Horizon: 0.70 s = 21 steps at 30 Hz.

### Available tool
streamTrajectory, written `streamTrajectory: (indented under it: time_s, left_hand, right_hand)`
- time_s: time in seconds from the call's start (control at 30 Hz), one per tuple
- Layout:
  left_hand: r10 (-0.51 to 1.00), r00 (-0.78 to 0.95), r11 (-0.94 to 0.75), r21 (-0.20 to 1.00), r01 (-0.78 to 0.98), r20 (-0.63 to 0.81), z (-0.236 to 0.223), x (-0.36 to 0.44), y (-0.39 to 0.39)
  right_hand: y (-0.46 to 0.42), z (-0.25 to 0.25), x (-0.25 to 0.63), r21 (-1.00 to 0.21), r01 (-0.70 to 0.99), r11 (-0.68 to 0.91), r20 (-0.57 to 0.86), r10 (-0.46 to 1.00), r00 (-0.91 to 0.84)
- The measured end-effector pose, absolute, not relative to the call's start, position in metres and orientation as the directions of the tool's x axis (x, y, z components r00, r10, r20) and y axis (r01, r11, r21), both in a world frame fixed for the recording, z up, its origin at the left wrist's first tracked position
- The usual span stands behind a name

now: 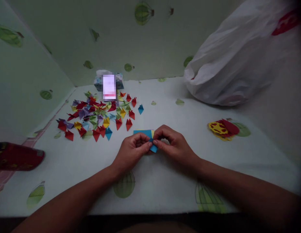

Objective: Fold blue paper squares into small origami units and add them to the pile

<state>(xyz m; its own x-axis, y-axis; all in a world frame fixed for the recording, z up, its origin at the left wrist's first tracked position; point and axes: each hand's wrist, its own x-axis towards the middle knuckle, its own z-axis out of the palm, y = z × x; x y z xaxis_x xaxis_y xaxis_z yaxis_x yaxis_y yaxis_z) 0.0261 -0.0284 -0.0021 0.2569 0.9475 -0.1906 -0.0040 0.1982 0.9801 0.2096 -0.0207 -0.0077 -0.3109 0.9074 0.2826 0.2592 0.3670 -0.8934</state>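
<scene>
Between my two hands is a small folded piece of blue paper [153, 149], pinched near the middle of the table. My left hand [134, 145] is closed, its thumb and fingertips on the paper's left side. On the right side, the thumb and forefinger of my right hand [173, 142] grip the same paper. Just behind the hands lie flat blue sheets [142, 132] with a yellow edge showing. Many small folded paper figures [99, 116] in red, purple, yellow, green and blue are heaped at the back left.
A tissue box [120, 81] stands against the wall, with a blurred bright screen [109, 85] before it. A white plastic bag [228, 64] bulges at the back right. Yellow and red paper cut-outs [222, 127] lie on the right. A dark red container [21, 157] rests at the left.
</scene>
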Motion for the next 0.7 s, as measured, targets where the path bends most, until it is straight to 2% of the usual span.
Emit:
streamTrajectory:
  time_s: [0.23, 0.47, 0.7]
  left_hand:
    - [0.938, 0.28, 0.223, 0.974, -0.031, -0.205, -0.0042, 0.0258, -0.0302]
    - [0.935, 0.275, 0.245, 0.968, -0.05, -0.223, -0.0008, 0.025, -0.0316]
    - [0.937, 0.266, 0.273, 0.95, -0.151, -0.227, -0.0045, 0.0234, -0.0287]
  right_hand:
    - [-0.0235, -0.0082, 0.2094, -0.819, 0.308, 0.484, 0.387, 0.863, -0.326]
    - [-0.0242, -0.0074, 0.2096, -0.691, 0.299, 0.658, 0.54, 0.745, -0.393]
    - [-0.0231, -0.0049, 0.2125, -0.606, 0.344, 0.718, 0.57, 0.693, -0.442]
